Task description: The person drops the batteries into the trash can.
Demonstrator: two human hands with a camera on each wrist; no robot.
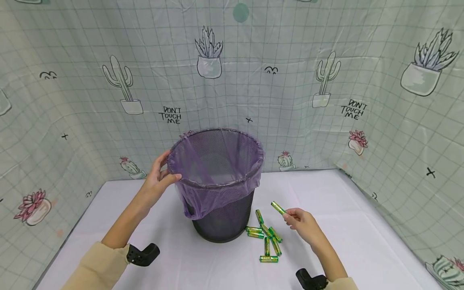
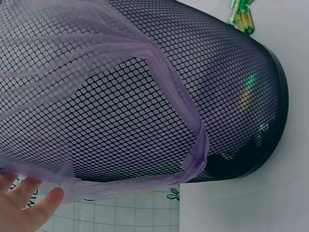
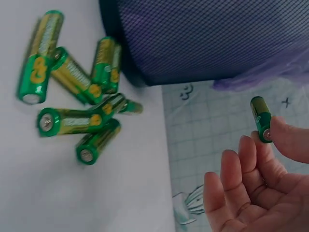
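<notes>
A black mesh wastebasket (image 1: 222, 223) stands upright, lined with a translucent purple bag (image 1: 217, 197) folded over its rim. My left hand (image 1: 156, 181) holds the rim at its left side, thumb near the top edge. Between thumb and fingertips, my right hand (image 1: 306, 226) pinches one green and yellow battery (image 1: 278, 207), raised to the right of the basket. Several loose batteries (image 3: 77, 121) lie in a scattered cluster on the table by the basket's right base. Through the mesh, a green and yellow patch (image 2: 248, 92) shows near the bottom in the left wrist view.
A white-covered table (image 1: 174, 266) carries everything. Behind it and at both sides hangs a gridded curtain (image 1: 246, 96) printed with potted cacti. Each wrist wears a black device (image 1: 143, 254).
</notes>
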